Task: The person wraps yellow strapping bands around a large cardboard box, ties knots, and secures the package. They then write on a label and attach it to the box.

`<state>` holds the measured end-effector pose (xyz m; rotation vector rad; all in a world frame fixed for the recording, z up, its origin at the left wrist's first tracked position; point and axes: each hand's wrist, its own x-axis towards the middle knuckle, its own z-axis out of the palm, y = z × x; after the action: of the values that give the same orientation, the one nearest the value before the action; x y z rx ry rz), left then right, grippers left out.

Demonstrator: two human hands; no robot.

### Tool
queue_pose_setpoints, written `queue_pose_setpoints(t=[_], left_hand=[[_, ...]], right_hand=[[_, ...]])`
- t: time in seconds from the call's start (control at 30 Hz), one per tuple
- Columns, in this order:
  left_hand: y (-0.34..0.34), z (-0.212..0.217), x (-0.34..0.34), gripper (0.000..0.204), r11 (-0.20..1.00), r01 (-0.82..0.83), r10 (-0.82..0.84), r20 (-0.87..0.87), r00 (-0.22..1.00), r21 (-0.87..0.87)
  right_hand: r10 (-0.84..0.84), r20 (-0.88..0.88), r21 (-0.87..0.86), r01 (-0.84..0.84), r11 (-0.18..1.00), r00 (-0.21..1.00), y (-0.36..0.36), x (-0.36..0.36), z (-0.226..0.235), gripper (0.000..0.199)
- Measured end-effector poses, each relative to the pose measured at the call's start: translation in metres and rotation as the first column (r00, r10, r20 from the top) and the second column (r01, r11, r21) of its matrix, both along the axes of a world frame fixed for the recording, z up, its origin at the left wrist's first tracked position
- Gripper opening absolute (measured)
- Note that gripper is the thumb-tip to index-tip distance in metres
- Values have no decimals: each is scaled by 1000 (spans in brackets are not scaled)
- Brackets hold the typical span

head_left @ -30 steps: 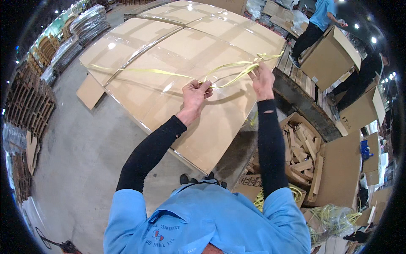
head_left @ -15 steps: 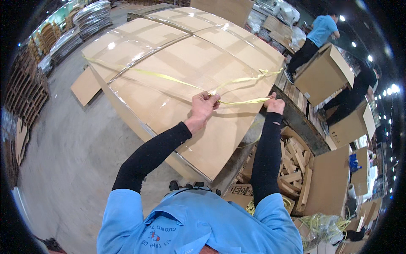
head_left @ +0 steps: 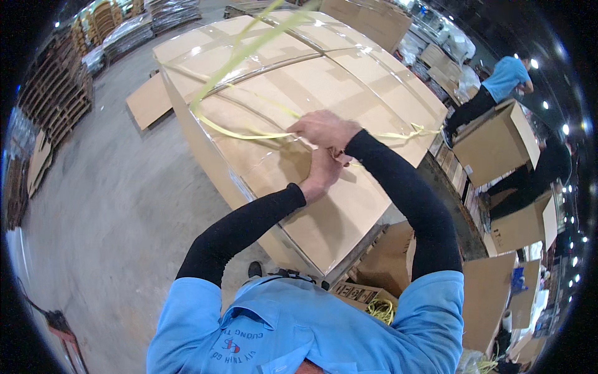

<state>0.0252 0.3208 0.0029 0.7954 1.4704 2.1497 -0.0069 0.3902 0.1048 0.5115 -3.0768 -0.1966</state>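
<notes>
1. Atop the film-wrapped cardboard stack (head_left: pixel 349 87), near its front right edge, the right hand (head_left: pixel 324 129) and left hand (head_left: pixel 322 174) meet, both closed on the yellow strapping band (head_left: pixel 240 132).
2. Left of the stack, concrete floor (head_left: pixel 106 206) lies open; wooden pallets (head_left: pixel 56 100) line its far edge.
3. Right side: open brown cartons (head_left: pixel 495 146), closely packed.

Both arms in long black sleeves, reaching forward and meeting ahead of the chest. Right hand (head_left: pixel 324 129) crossed over, knuckles up, fingers curled closed. Left hand (head_left: pixel 324 174) just beneath, touching it, fist closed, wrist bent slightly upward.
</notes>
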Motion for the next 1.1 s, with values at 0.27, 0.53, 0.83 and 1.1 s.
queue_pose_setpoints(t=[0.27, 0.53, 0.83, 1.1], left_hand=[[-29, 10, -59, 8, 940, -322, 7, -942, 334, -107], [-17, 8, -76, 16, 973, -67, -91, -630, 771, -222], [-13, 18, -92, 16, 894, 360, -383, -38, 923, -266], [-15, 18, -86, 22, 864, 392, -499, 436, 749, 315]], right_hand=[[-79, 25, 246, 70, 967, 997, 57, 19, 15, 20], [-183, -110, -128, 169, 977, 977, 49, 31, 30, 26], [-642, 38, -921, 276, 275, 766, 35, 92, -53, 23], [-486, 169, -940, -8, -342, 858, 26, 73, -67, 18]])
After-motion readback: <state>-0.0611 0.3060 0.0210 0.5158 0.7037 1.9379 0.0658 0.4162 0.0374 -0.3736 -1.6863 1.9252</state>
